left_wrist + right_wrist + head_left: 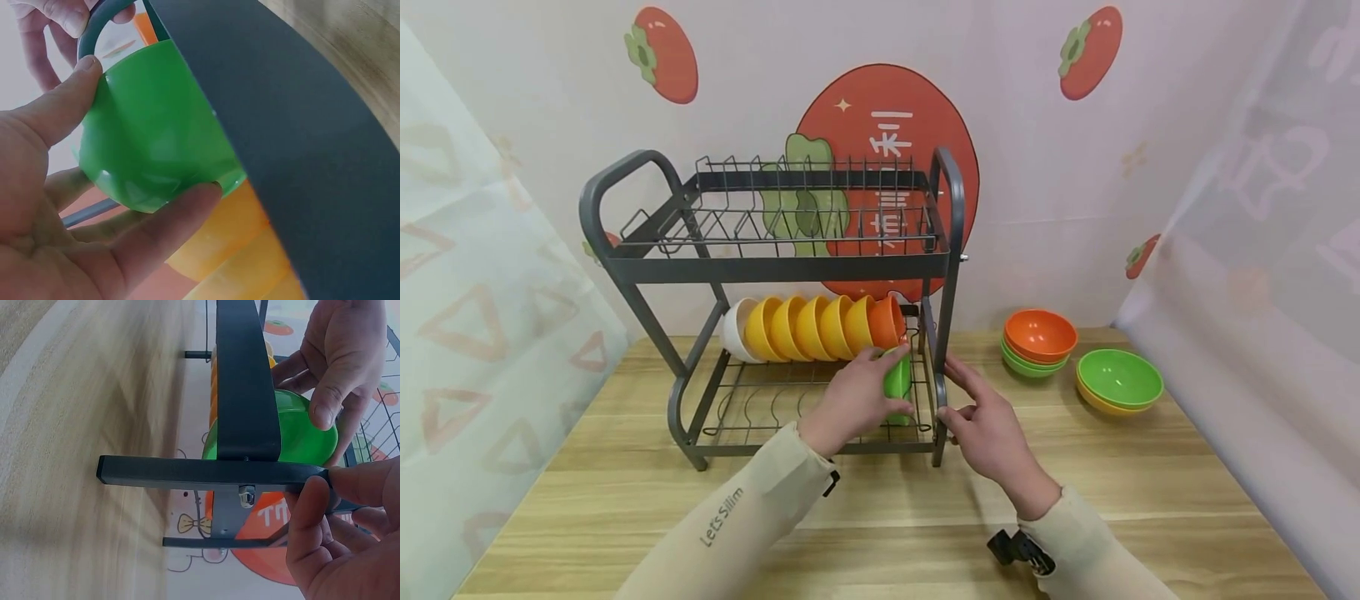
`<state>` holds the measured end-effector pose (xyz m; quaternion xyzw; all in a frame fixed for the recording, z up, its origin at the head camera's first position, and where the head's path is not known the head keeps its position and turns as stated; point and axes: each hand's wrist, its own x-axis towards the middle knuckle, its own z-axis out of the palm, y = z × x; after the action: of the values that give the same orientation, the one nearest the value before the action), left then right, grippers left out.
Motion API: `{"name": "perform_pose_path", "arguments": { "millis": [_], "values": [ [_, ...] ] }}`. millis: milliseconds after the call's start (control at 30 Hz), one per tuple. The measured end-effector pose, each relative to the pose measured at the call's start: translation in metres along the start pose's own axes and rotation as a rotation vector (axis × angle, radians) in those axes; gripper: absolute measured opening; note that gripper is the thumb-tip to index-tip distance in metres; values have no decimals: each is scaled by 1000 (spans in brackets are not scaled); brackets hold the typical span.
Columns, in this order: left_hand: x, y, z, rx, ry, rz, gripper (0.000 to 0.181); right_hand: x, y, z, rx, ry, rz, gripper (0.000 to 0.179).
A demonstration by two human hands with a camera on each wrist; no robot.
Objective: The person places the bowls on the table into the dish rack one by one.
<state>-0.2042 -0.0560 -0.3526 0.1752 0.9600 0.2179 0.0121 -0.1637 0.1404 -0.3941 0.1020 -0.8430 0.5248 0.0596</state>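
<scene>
My left hand (861, 393) holds a green bowl (156, 128) on edge at the right end of the dish rack's lower tier, thumb on one side and fingers spread along the other. Left of it, a row of bowls stands on edge: an orange bowl (889, 321), several yellow bowls (811, 329) and a white bowl (733, 332) at the far end. With thumb and fingers, my right hand (988, 429) pinches the right side frame of the dark grey dish rack (790, 269). In the right wrist view, the frame bar (187, 474) runs between its fingers.
On the wooden table (865, 533), right of the rack, an orange bowl (1041, 333) sits stacked on green bowls (1030, 367). Beside that stack, a green bowl (1120, 377) rests in a yellow bowl (1105, 406). The rack's upper wire tier (805, 242) overhangs the row. A printed backdrop stands behind.
</scene>
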Motion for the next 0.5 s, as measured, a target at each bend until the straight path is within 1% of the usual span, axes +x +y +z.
{"name": "perform_pose_path", "arguments": {
  "millis": [167, 267, 500],
  "values": [
    [-2, -2, 3, -53, 0, -40, 89, 0, -1, 0, 7, 2, 16, 73],
    [-4, -5, 6, -76, 15, -54, 89, 0, -1, 1, 11, 0, 19, 73],
    [-10, -8, 12, -107, 54, -48, 88, 0, -1, 0, 17, 1, 17, 73]
  ]
}}
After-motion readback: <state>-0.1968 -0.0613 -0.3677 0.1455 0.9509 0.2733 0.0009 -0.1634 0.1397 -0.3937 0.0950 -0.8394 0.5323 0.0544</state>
